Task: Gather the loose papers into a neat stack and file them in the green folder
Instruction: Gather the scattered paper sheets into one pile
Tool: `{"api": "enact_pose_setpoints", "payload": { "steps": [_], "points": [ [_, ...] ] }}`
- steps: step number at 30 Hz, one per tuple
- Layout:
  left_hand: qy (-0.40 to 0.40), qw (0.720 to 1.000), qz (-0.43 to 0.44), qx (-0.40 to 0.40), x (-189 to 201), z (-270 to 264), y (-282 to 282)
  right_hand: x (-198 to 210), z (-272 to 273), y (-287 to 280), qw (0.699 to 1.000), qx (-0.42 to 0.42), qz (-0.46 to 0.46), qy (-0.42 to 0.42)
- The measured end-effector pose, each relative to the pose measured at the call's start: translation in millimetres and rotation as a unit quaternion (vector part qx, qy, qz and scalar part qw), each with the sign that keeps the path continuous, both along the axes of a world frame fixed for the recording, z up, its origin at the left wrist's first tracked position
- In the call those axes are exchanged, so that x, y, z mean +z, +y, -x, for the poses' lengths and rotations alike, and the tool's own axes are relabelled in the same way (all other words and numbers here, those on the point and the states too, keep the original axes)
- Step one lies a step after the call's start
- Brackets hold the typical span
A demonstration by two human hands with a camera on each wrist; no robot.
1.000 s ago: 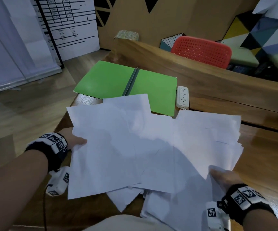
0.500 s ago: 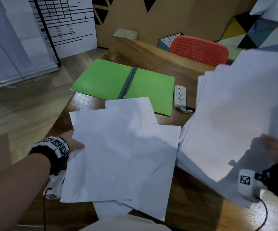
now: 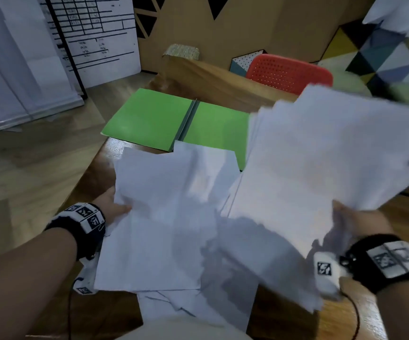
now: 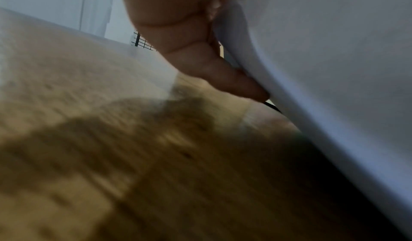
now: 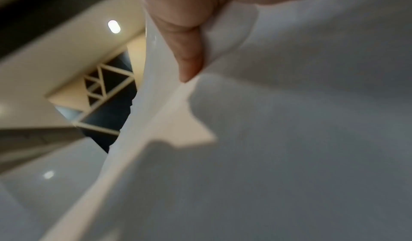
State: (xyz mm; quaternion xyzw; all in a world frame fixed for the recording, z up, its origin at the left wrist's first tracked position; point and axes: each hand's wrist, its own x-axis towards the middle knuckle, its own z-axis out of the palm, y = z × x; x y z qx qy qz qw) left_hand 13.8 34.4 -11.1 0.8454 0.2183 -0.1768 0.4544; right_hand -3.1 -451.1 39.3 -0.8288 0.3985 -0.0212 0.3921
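The green folder [image 3: 154, 121] lies open on the wooden table's far left corner. My right hand [image 3: 355, 219] grips a thick sheaf of white papers [image 3: 326, 158] by its near edge and holds it tilted above the table; the right wrist view shows my thumb [image 5: 185, 50] curled over those papers [image 5: 289, 139]. My left hand [image 3: 115, 207] pinches the left edge of several loose sheets [image 3: 164, 212] and lifts that edge slightly. In the left wrist view a finger [image 4: 223, 72] lies against the sheets [image 4: 334, 50]. More sheets [image 3: 198, 307] lie underneath at the near edge.
A red perforated chair back [image 3: 289, 72] stands behind the table at the far side. The wooden table [image 3: 90, 182] ends just left of my left hand, with the floor [image 3: 26, 168] below. A white board with a printed grid [image 3: 95, 38] leans at the far left.
My right hand lifted a thick sheaf off the table, raised it on the right and then swung it leftward over the loose sheets. My left hand has lifted the left edge of its sheets.
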Motion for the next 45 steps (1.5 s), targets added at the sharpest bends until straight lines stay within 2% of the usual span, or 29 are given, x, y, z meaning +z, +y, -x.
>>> {"api": "enact_pose_setpoints", "payload": {
  "steps": [2,3,4,7,9,11,13,17,21,24,27,29,33,36,39,45],
  "points": [
    [-0.003,1.000,0.013,0.002,0.4,-1.4,-1.5,-36.0,14.9,12.1,0.995,0.035,-0.041,0.089],
    [-0.003,1.000,0.023,0.004,-1.8,-1.7,-2.1,-50.4,24.0,19.9,0.990,0.017,-0.096,0.097],
    [-0.005,0.999,0.032,0.007,-3.1,-2.4,-1.9,-64.5,24.9,21.4,0.989,0.016,-0.111,0.099],
    [-0.012,1.000,0.004,0.016,-7.3,-4.1,-4.0,-68.3,33.0,40.7,0.982,0.021,-0.120,0.144],
    [-0.025,0.999,-0.030,0.022,-7.9,-3.1,-6.5,-66.1,36.7,47.5,0.983,0.020,-0.122,0.139],
    [-0.043,0.998,-0.026,0.032,-10.1,-4.7,-7.5,-64.8,34.8,46.1,0.984,0.015,-0.123,0.127],
    [-0.056,0.998,0.007,0.038,-8.4,-5.7,-8.2,-63.1,33.9,42.6,0.985,0.011,-0.118,0.129],
    [-0.085,0.985,0.139,0.048,-2.1,-3.7,-3.8,-55.7,37.2,33.7,0.986,-0.002,-0.112,0.122],
    [-0.067,0.978,0.190,0.051,-1.5,-3.4,7.3,-50.3,39.1,24.1,0.987,-0.002,-0.110,0.117],
    [-0.044,0.990,0.129,0.038,-3.5,-2.6,2.2,-50.2,39.9,26.5,0.985,0.000,-0.127,0.116],
    [-0.034,0.998,-0.061,0.002,-8.5,-7.3,-6.3,-50.5,40.0,35.9,0.983,0.013,-0.134,0.127],
    [-0.035,0.991,-0.126,0.019,-6.0,-8.5,-13.0,-51.4,39.3,43.4,0.982,0.012,-0.140,0.129],
    [-0.081,0.984,-0.147,0.060,0.6,-9.9,-20.5,-53.1,38.7,51.4,0.978,0.014,-0.138,0.155],
    [-0.121,0.984,-0.114,0.070,2.6,-7.9,-20.8,-55.5,36.5,51.6,0.977,0.025,-0.142,0.157],
    [-0.122,0.985,-0.089,0.088,4.8,-9.1,-22.3,-56.8,35.8,53.5,0.978,0.043,-0.133,0.154],
    [-0.125,0.980,-0.095,0.125,2.2,-15.9,-15.7,-57.3,37.3,57.4,0.977,0.037,-0.132,0.162]
  ]
}}
